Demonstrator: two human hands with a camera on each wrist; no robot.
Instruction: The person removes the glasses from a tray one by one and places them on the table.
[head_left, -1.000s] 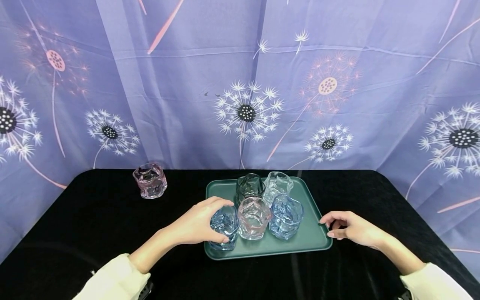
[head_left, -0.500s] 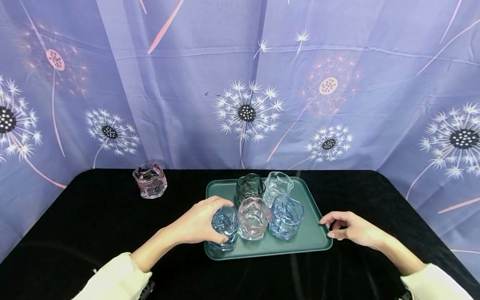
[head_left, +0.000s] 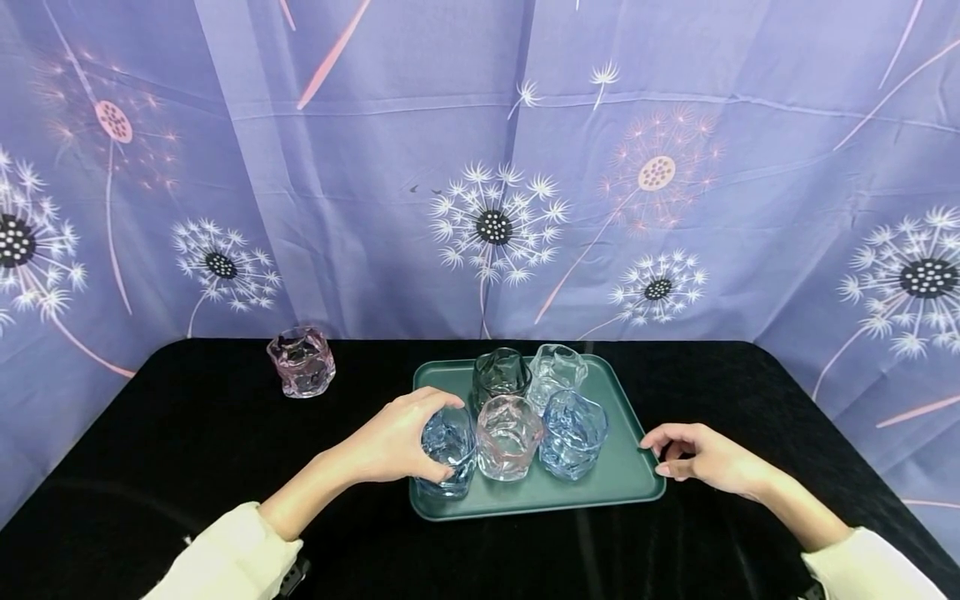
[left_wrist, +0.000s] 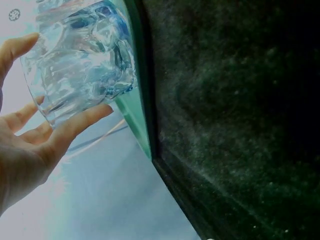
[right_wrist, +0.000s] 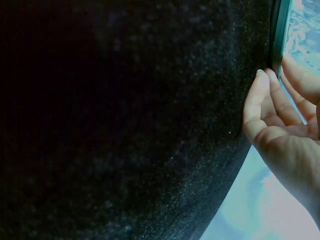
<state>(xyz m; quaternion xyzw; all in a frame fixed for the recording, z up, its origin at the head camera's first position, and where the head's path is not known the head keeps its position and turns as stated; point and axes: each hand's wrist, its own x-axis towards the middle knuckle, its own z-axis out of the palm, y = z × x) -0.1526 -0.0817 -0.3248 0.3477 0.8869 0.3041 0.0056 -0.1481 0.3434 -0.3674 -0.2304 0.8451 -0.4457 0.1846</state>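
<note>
My left hand (head_left: 397,437) holds a blue glass (head_left: 453,446) at the left end of a green tray (head_left: 517,500). Its thumb is on the near side and its fingers on the far side. From the left wrist view, the fingers curve around the same glass (left_wrist: 85,60), close to the tray's rim (left_wrist: 142,95). My right hand (head_left: 708,457) grips the tray's right edge with curled fingers; in the right wrist view the fingertips meet the rim (right_wrist: 280,45). Beside the held glass stand a pinkish clear glass (head_left: 508,437) and another blue glass (head_left: 573,437).
Behind these on the tray are a dark grey glass (head_left: 500,372) and a clear glass (head_left: 557,375). A pink glass (head_left: 302,362) stands apart on the black tablecloth (head_left: 187,433) at the back left. A purple dandelion-print curtain (head_left: 375,208) hangs behind the table.
My left hand and the blue glass have shifted very slightly up and left in the head view. My right hand and the tray stay in place.
</note>
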